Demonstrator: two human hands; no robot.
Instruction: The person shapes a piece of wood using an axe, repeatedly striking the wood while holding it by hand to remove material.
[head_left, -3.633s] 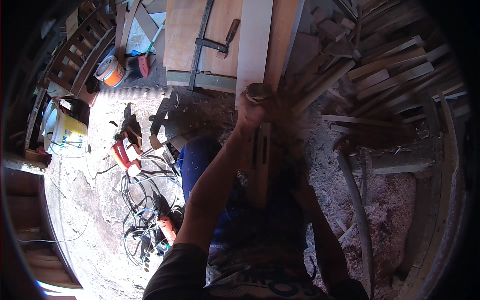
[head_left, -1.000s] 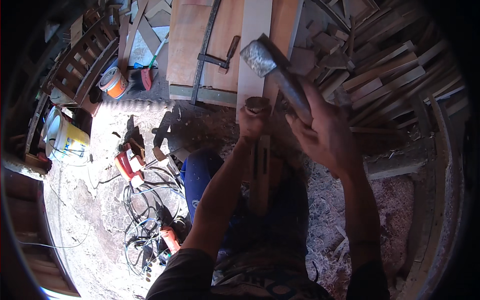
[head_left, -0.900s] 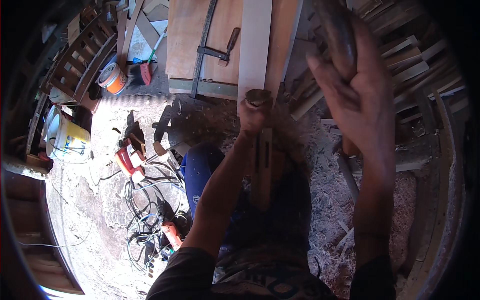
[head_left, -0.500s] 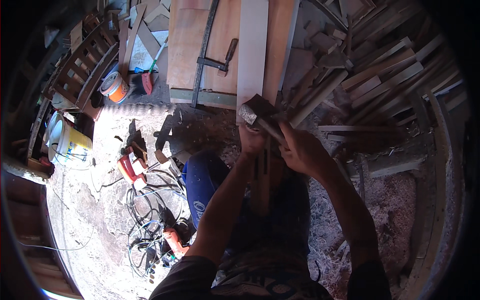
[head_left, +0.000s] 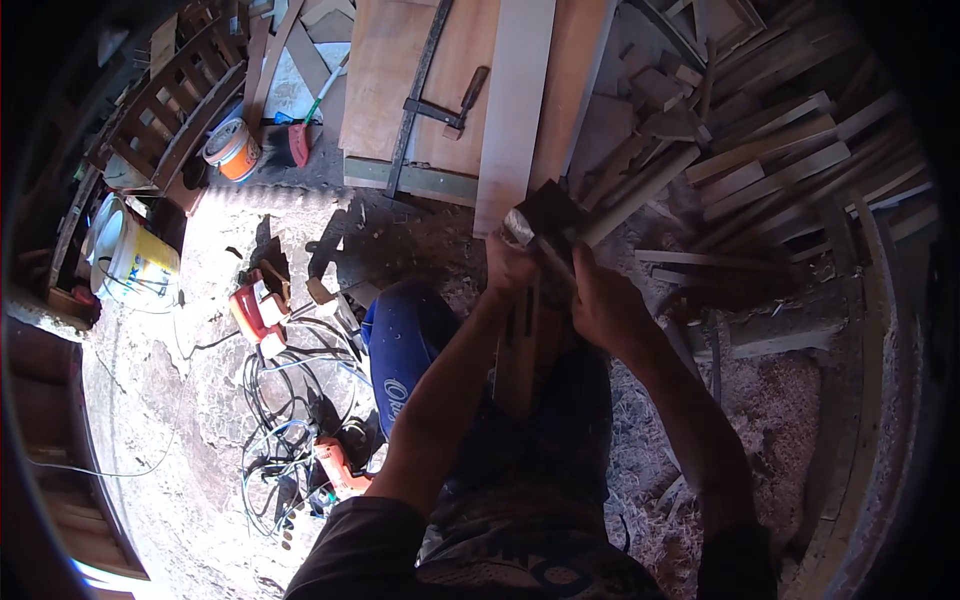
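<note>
My right hand (head_left: pixel 608 308) is wrapped round the handle of a hammer (head_left: pixel 552 213) with a dark blocky head and a pale, worn face. The hammer's head is just above my left hand (head_left: pixel 510 268), whose fingers are closed. What the left hand grips is hidden by the hammer and the hand itself. Below it, between my legs, a narrow wooden piece (head_left: pixel 514 372) with dark slots slopes toward me. A long pale board (head_left: pixel 516 100) ends right beside my left hand.
A bar clamp (head_left: pixel 412 106) lies on a wide wooden panel (head_left: pixel 372 95) ahead. Wood offcuts (head_left: pixel 770 185) pile up on the right, above shavings (head_left: pixel 775 420). On the left floor are a red power tool (head_left: pixel 256 312), tangled cables (head_left: pixel 262 385), an orange drill (head_left: pixel 338 466) and buckets (head_left: pixel 140 262).
The whole view has shifted a little. The hammer's head has moved slightly right and down, still close above my left hand. Both hands keep their grips.
</note>
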